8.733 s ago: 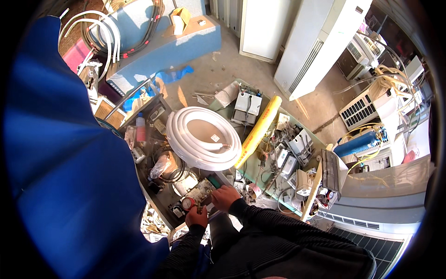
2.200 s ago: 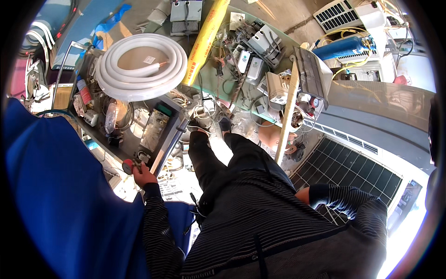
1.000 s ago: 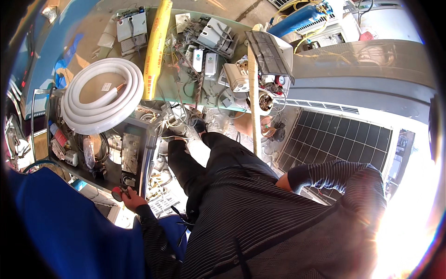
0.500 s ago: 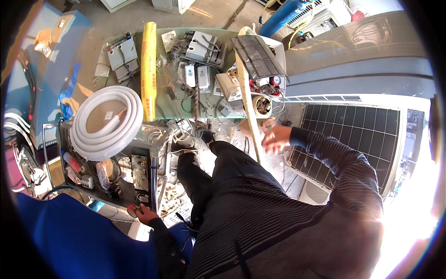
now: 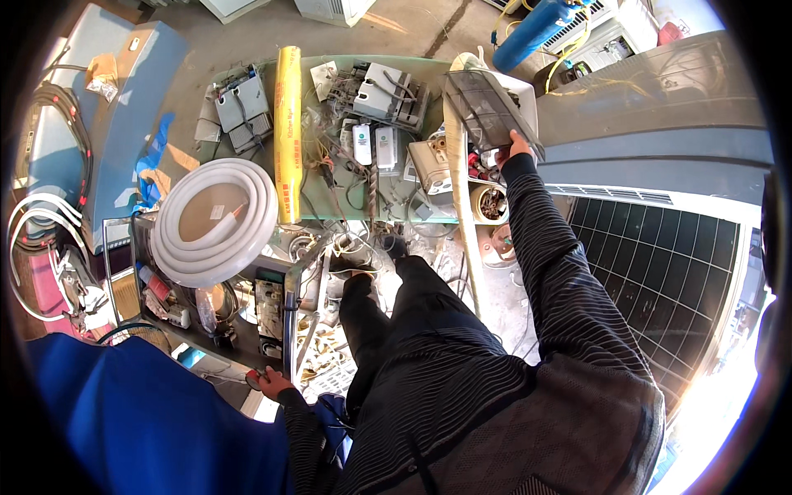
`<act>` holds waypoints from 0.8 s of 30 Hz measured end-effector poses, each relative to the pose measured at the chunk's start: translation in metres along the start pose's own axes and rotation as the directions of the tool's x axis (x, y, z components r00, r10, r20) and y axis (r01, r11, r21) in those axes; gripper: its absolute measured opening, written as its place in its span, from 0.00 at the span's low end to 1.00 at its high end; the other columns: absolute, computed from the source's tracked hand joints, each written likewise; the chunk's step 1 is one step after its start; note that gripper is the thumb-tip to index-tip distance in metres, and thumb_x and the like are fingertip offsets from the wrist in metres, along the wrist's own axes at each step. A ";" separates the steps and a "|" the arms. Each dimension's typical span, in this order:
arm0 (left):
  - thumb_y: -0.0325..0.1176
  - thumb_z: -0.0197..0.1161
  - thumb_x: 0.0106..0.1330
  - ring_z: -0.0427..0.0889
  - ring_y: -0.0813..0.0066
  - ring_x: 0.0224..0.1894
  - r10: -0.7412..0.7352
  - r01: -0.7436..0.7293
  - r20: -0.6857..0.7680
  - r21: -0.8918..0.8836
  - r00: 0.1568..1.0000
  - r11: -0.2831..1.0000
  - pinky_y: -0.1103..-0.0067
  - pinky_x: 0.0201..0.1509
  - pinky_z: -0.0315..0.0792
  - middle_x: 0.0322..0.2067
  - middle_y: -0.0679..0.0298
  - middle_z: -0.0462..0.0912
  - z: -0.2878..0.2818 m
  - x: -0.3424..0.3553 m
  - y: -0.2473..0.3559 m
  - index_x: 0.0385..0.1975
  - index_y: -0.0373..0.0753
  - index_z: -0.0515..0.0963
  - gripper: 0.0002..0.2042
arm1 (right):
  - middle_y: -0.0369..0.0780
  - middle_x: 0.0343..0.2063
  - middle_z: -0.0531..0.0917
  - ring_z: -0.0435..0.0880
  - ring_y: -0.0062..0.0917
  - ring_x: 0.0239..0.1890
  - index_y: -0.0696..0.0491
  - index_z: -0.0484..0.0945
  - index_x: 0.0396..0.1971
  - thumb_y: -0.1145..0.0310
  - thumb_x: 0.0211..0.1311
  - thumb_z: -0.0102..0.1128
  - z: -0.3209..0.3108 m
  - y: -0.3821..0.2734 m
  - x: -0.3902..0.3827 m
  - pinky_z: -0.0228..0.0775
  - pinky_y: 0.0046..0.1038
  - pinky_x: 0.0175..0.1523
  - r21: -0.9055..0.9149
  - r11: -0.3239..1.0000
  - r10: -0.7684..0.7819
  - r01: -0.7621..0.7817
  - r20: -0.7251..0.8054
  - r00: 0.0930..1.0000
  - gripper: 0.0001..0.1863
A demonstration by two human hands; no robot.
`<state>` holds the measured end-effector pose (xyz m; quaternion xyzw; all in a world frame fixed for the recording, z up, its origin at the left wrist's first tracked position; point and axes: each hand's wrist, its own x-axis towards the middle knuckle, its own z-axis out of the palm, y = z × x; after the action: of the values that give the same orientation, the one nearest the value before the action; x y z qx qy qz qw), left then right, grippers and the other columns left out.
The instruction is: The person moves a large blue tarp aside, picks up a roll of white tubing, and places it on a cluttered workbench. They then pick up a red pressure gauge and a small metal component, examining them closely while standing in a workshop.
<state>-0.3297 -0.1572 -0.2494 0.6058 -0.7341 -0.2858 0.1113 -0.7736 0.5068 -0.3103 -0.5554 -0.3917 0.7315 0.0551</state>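
My right hand (image 5: 516, 148) has hold of the near edge of a dark, thin mesh filter (image 5: 483, 109), with a finger over its top side. The filter lies slanted over a white bin (image 5: 524, 92) and a long cream wrapped tube (image 5: 460, 186). Beneath its near edge are a red gauge set (image 5: 481, 167), partly hidden, and a round tub of small metal parts (image 5: 492, 203). Low on the left, my left hand (image 5: 274, 383) is closed around a small, round red-and-dark thing (image 5: 253, 379) beside a black tool cart (image 5: 223, 351). Its kind is unclear.
A glass table (image 5: 330, 216) carries a yellow roll (image 5: 288, 136), circuit boxes (image 5: 384, 89) and a drill bit (image 5: 373, 194). A white coiled pipe (image 5: 169, 235) rests on the cart. A blue cylinder (image 5: 536, 37) stands behind, and a large grilled unit (image 5: 656, 256) at right.
My right hand has moved forward from beside the cream tube to the filter's near edge. The left hand keeps its hold on the small round thing. The whole view has shifted slightly.
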 end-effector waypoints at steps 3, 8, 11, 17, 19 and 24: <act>0.40 0.63 0.67 0.72 0.73 0.20 0.059 -0.059 0.018 -0.035 0.998 0.998 0.74 0.25 0.67 0.18 0.62 0.75 -0.010 -0.001 -0.012 0.27 0.29 0.75 0.17 | 0.34 0.14 0.70 0.69 0.23 0.14 0.47 0.69 0.29 0.64 0.64 0.59 0.021 -0.054 -0.025 0.60 0.25 0.17 0.151 0.984 -0.113 0.099 0.093 0.989 0.08; 0.37 0.64 0.66 0.69 0.75 0.19 0.084 -0.084 -0.004 0.001 0.996 0.996 0.75 0.24 0.66 0.16 0.64 0.73 -0.014 -0.001 -0.024 0.24 0.30 0.71 0.17 | 0.36 0.25 0.80 0.73 0.26 0.21 0.49 0.73 0.30 0.63 0.66 0.57 0.017 -0.175 -0.082 0.62 0.26 0.22 0.253 0.955 -0.246 0.151 0.397 0.884 0.07; 0.37 0.64 0.66 0.74 0.73 0.21 0.044 -0.045 0.036 0.031 0.998 0.999 0.77 0.26 0.72 0.23 0.60 0.78 -0.008 0.010 -0.020 0.32 0.26 0.76 0.16 | 0.37 0.29 0.83 0.76 0.25 0.24 0.50 0.76 0.34 0.64 0.66 0.57 0.002 -0.216 -0.125 0.63 0.26 0.24 0.304 0.935 -0.312 0.182 0.462 0.830 0.06; 0.38 0.62 0.67 0.81 0.69 0.28 0.012 -0.013 0.021 0.060 1.000 0.998 0.76 0.34 0.77 0.32 0.56 0.83 -0.005 0.015 -0.022 0.44 0.26 0.77 0.18 | 0.36 0.26 0.82 0.75 0.23 0.23 0.52 0.75 0.33 0.65 0.67 0.55 -0.024 -0.214 -0.157 0.63 0.27 0.25 0.380 0.915 -0.330 0.136 0.511 0.794 0.07; 0.39 0.61 0.67 0.81 0.68 0.29 0.013 -0.017 0.034 0.125 0.999 0.992 0.74 0.33 0.76 0.32 0.56 0.83 -0.006 0.024 -0.026 0.47 0.28 0.77 0.19 | 0.35 0.20 0.78 0.72 0.21 0.19 0.53 0.74 0.31 0.65 0.67 0.55 -0.033 -0.203 -0.162 0.62 0.26 0.26 0.410 0.911 -0.287 0.049 0.541 0.790 0.08; 0.40 0.62 0.67 0.81 0.69 0.26 0.447 -0.431 0.010 0.290 0.894 0.855 0.73 0.30 0.75 0.31 0.57 0.84 -0.003 0.044 -0.057 0.48 0.29 0.78 0.19 | 0.31 0.15 0.69 0.68 0.17 0.17 0.52 0.70 0.29 0.65 0.68 0.52 -0.046 -0.182 -0.165 0.59 0.24 0.26 0.410 0.911 -0.180 -0.035 0.474 0.862 0.09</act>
<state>-0.2912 -0.2055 -0.2867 0.4399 -0.8827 -0.1267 0.1063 -0.7368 0.5701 -0.0710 -0.3068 -0.2534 0.9126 0.0933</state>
